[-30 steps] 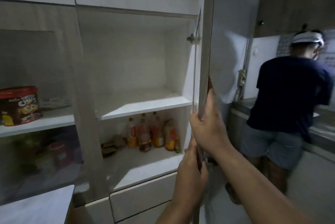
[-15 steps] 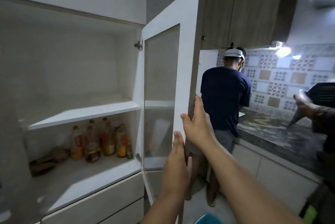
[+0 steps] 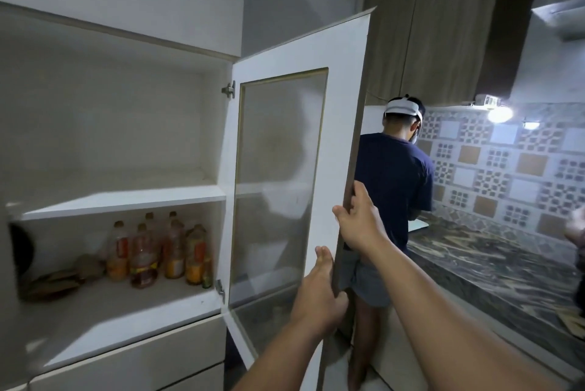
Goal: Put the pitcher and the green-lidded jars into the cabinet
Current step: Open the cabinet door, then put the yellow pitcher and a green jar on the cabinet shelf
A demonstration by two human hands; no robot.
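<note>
The white cabinet (image 3: 126, 197) stands open in front of me, its upper shelf bare. Its glass-panelled door (image 3: 285, 150) is swung out towards me. My right hand (image 3: 359, 223) grips the door's free edge, fingers wrapped round it. Below it my left hand (image 3: 319, 292) holds the same edge lower down. The pitcher and the green-lidded jars are not in view.
Several sauce bottles (image 3: 158, 251) and a brown bundle (image 3: 53, 280) sit on the lower shelf. Drawers (image 3: 133, 356) lie under it. A person in a dark shirt (image 3: 392, 185) stands right behind the door at a marble counter (image 3: 493, 267). Another hand (image 3: 576, 227) shows at the right edge.
The door has swung further open, from edge-on to showing its glass panel. Both hands stayed on its edge. My view has turned right, away from the left shelves.
</note>
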